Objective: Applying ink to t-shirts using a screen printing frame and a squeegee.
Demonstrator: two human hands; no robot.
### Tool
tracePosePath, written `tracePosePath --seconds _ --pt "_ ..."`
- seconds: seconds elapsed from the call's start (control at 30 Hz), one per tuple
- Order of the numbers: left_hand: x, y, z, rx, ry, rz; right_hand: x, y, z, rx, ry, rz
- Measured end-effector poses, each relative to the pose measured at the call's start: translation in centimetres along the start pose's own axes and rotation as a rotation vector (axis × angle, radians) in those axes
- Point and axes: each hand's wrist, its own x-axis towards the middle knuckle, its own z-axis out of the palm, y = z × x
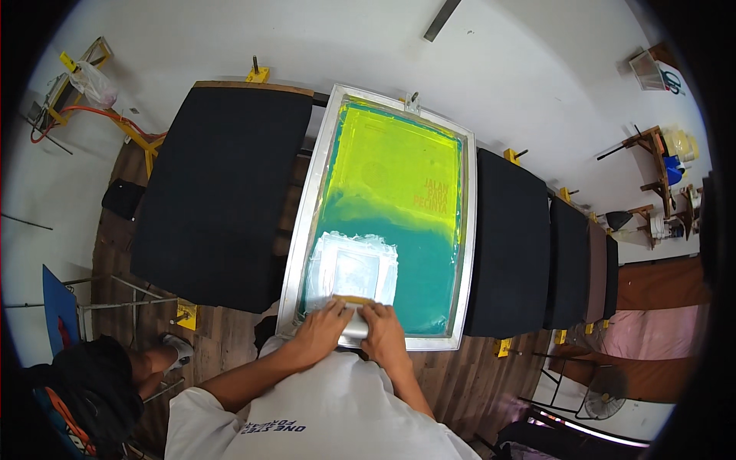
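Both my hands grip a squeegee (356, 327) at the near end of a screen printing frame (469, 238). My left hand (320, 334) is closed over its left side and my right hand (384, 331) over its right, thumbs close together. The squeegee has a grey body and a yellowish strip along its far edge. Just beyond it, white ink (359, 268) lies in a thick-edged rectangle on the mesh. The rest of the mesh is teal (422, 284) near me and yellow-green (387, 153) at the far end, with faint lettering. Part of the squeegee is hidden under my fingers.
A black-covered printing board (222, 192) stands left of the frame. More dark boards (512, 238) run off to the right, with yellow brackets (503, 348) at their ends. At the lower left is a seated person's leg (157, 368). A fan (606, 392) stands lower right.
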Motion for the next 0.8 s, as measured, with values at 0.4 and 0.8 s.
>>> tracePosePath --seconds 0.4,0.8 --pt "5.1 -1.3 -3.0 -0.048 0.145 -0.013 5.5 1.0 -1.7 -0.137 0.071 0.007" --pt "1.4 1.0 -3.8 -0.004 -0.106 -0.065 1.1 -0.3 -1.8 -0.026 -0.052 -0.014"
